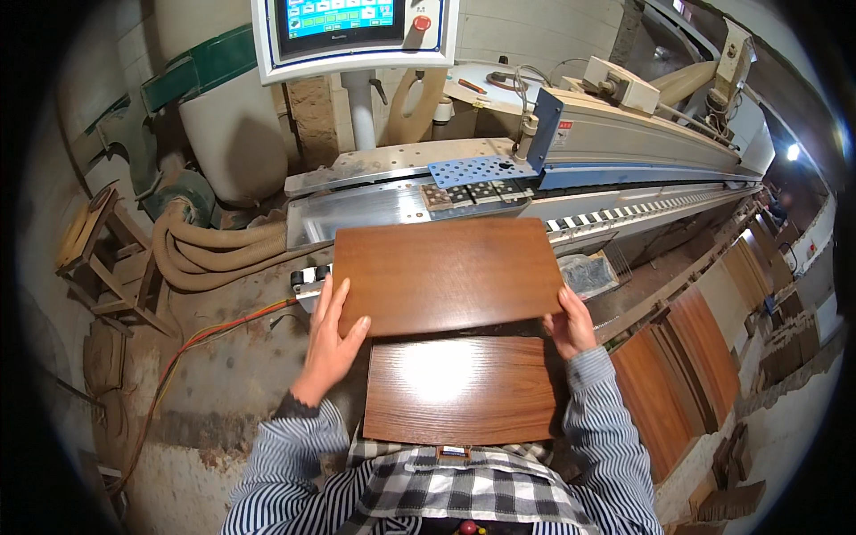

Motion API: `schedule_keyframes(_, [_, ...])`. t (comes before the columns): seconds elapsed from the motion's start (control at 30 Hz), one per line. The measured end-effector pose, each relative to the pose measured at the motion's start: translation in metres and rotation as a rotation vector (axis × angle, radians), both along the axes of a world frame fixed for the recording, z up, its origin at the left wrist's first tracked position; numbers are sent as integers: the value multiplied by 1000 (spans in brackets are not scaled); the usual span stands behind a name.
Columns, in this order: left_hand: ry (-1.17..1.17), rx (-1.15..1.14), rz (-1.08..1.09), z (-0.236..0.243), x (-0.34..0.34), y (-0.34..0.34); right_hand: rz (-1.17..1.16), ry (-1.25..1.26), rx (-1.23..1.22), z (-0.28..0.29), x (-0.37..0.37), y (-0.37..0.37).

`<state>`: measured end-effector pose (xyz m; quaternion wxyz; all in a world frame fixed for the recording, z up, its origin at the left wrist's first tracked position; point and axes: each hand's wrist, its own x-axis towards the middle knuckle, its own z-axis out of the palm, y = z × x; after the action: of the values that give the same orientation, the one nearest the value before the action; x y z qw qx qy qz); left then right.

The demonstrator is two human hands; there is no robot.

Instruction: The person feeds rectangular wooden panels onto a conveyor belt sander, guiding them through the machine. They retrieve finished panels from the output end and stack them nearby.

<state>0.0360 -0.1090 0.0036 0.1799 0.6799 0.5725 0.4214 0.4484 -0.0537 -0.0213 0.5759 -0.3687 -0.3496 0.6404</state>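
A brown wood-grain panel (pixel 446 278) is held up between my two hands, in front of a long edge-banding machine (pixel 633 138). My left hand (pixel 332 343) grips its left end, thumb over the near corner and fingers along the side. At the right end, my right hand (pixel 572 323) has its fingers closed on the near corner. Below, close to my body, lies a second wood-grain panel (pixel 464 390) with a bright glare on it. What that panel rests on is hidden.
A control screen (pixel 339 20) with a red button stands on a post at the back. Hoses (pixel 209 254) and an orange cable (pixel 196 337) run on the left, near a wooden stool (pixel 111 254). More panels (pixel 682 374) are stacked at right. A roller track (pixel 642 208) lines the machine.
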Motion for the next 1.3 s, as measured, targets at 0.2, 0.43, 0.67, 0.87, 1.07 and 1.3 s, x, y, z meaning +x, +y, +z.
schedule_keyframes(0.2, [541,57,118,0,-31,55,-35,184,-205,16,-42,60])
schedule_keyframes(0.43, [527,-36,247,14,-35,98,-88,-419,127,32,8,-33])
schedule_keyframes(0.67, [339,-62,236,0,-42,104,-561,-1222,-25,-46,32,-179])
schedule_keyframes(0.87, [358,-36,201,-2,-19,119,-634,-898,-122,-93,24,-192])
schedule_keyframes(1.07, [421,19,147,1,31,142,-682,-845,-103,-96,33,-189])
schedule_keyframes(1.3, [454,72,94,-1,63,148,-752,-464,-132,-109,71,-192])
